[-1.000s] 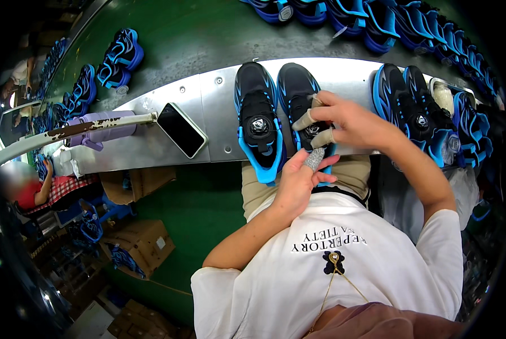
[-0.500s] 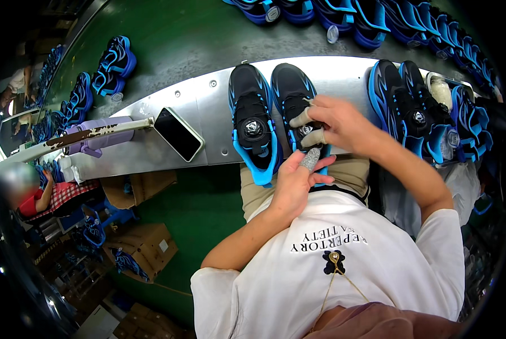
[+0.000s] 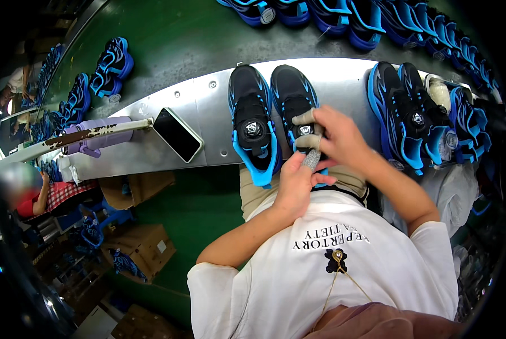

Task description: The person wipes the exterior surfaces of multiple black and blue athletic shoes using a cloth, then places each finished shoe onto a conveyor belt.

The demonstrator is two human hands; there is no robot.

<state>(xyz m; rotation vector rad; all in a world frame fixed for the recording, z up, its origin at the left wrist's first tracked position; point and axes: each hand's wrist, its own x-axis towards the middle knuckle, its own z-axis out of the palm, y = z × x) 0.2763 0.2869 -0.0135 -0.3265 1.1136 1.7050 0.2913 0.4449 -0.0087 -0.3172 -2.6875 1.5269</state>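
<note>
- Left hand (image 3: 296,179): at the heel end of the worked shoe, one digit wrapped in grey; whether it grips the collar cannot be told.
- Right hand (image 3: 343,135): two beige-covered digits parted, one either side of the lacing dial (image 3: 305,130); contact or pinch cannot be told.
- Worked shoe (image 3: 293,85): black with blue trim, toe pointing away, on the ledge directly before the person, partly hidden by both hands.
- Handling, as judged: heel best kept steady with the left; dial best met squarely, fingertips evenly placed, lacing kept flat and clear.
- Companion shoe (image 3: 248,90): just beside, to its left, dial uncovered.
- Metal ledge (image 3: 208,107): bright, seamed, with small screw heads.
- Phone (image 3: 178,134): dark screen, lying aslant.
- Lavender bottle (image 3: 117,138): on its side, behind a paint-chipped rail (image 3: 78,132).
- Second pair (image 3: 386,90): at the ledge's right.
- Green worktop (image 3: 174,39): beyond the ledge, scuffed; shoe row (image 3: 372,22) along its far right.
- Room: green floor (image 3: 191,226), open carton (image 3: 145,246), co-worker in red and check (image 3: 55,195) at far left.
</note>
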